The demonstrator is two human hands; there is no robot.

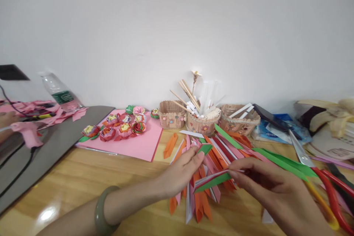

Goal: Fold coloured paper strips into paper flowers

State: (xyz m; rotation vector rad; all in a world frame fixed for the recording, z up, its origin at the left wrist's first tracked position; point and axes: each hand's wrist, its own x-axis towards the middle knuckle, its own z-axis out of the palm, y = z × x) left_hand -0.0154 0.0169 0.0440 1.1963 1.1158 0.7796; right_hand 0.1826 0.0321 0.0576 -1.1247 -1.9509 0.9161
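My left hand point(184, 169), with a bangle at its wrist, pinches a short folded green paper piece point(205, 149) between thumb and fingers. In my right hand point(268, 182) is a folded paper strip point(214, 181), green outside with white and red layers inside, gripped at its right end. Both hands are over a pile of folded paper strips point(201, 204) in orange, pink, white and green, which they partly hide. Longer green paper strips point(284, 162) stick out behind my right hand.
Paper flowers point(125, 129) sit on a pink sheet point(146, 147) at the left. Decorated baskets point(203, 124) with sticks line the wall. Red-handled scissors point(332, 191) lie at right. Far left: a pink glue gun point(29, 132), another person's hand point(7, 123) and a bottle point(61, 94).
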